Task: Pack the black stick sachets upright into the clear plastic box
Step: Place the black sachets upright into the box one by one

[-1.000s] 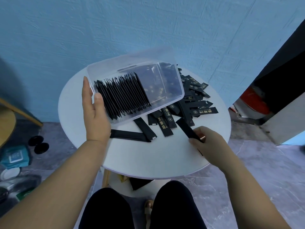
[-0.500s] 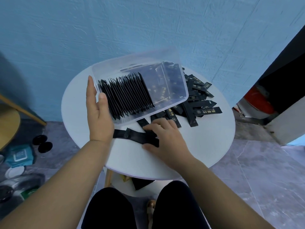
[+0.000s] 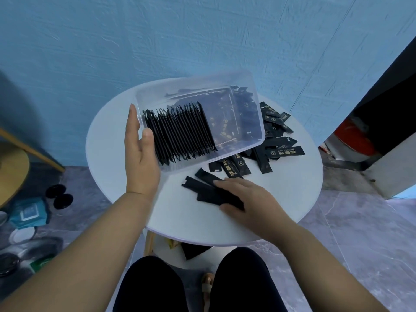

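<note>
The clear plastic box (image 3: pixel 258 113) is tilted up toward me over the round white table (image 3: pixel 180 219). A dense row of black stick sachets (image 3: pixel 180 134) stands in its left half. My left hand (image 3: pixel 139 158) holds the box's left end, thumb on the inner rim, fingers along the outer wall. My right hand (image 3: pixel 249 203) lies over a few black sachets (image 3: pixel 202 190) on the table just below the box, fingers on top and thumb against their near edge. A loose pile of sachets (image 3: pixel 276 136) lies under and to the right of the box.
A wooden stool (image 3: pixel 11 172) stands at the left. A teal packet (image 3: pixel 29 212) and two black discs (image 3: pixel 59 197) lie on the floor. A red object (image 3: pixel 353 140) sits in the doorway at right. My knees (image 3: pixel 153 287) are under the table's near edge.
My right hand came in from the right side of the table to the sachets below the box, then drew them together and slid them slightly right. The box stays in my left hand.
</note>
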Action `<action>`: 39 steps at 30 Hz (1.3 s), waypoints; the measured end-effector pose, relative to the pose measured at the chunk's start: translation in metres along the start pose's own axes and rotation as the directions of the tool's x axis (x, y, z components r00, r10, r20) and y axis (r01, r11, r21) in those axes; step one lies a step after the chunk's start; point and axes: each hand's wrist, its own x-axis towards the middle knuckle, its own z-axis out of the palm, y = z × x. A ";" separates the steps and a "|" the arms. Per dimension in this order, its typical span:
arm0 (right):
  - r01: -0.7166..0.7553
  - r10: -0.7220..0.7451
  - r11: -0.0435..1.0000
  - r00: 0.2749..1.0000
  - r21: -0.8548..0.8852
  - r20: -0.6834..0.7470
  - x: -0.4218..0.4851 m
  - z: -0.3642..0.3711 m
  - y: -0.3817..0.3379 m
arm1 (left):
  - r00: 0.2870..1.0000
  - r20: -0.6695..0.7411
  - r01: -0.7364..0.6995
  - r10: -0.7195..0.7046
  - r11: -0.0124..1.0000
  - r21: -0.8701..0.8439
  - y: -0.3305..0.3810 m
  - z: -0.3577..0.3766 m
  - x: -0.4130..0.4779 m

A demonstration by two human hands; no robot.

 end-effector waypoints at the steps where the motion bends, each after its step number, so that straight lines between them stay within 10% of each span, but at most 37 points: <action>1: -0.013 0.013 1.000 1.000 0.011 -0.015 -0.003 -0.002 0.003 | 1.000 0.003 0.007 -0.006 1.000 -0.007 -0.001 0.000 0.000; 7: -0.028 0.020 0.999 0.986 -0.046 -0.164 0.002 0.002 0.002 | 1.000 0.008 0.017 -0.017 1.000 -0.007 -0.002 0.000 0.000; 15: -0.238 0.245 0.969 0.963 -0.073 0.110 0.023 -0.001 -0.016 | 1.000 0.010 0.020 -0.020 1.000 -0.005 0.000 -0.001 0.000; 26: -0.037 0.051 0.997 0.968 -0.063 0.247 0.024 -0.023 -0.027 | 1.000 0.008 0.015 -0.015 1.000 -0.008 -0.001 0.000 0.000; 33: -0.036 0.112 0.815 0.989 0.578 -0.097 0.046 -0.069 -0.038 | 1.000 0.011 0.008 -0.007 1.000 -0.017 0.000 0.000 -0.001; 39: 0.098 0.299 0.638 0.882 0.763 -0.364 0.084 -0.065 -0.032 | 1.000 0.004 0.021 -0.021 1.000 0.004 0.000 -0.001 -0.001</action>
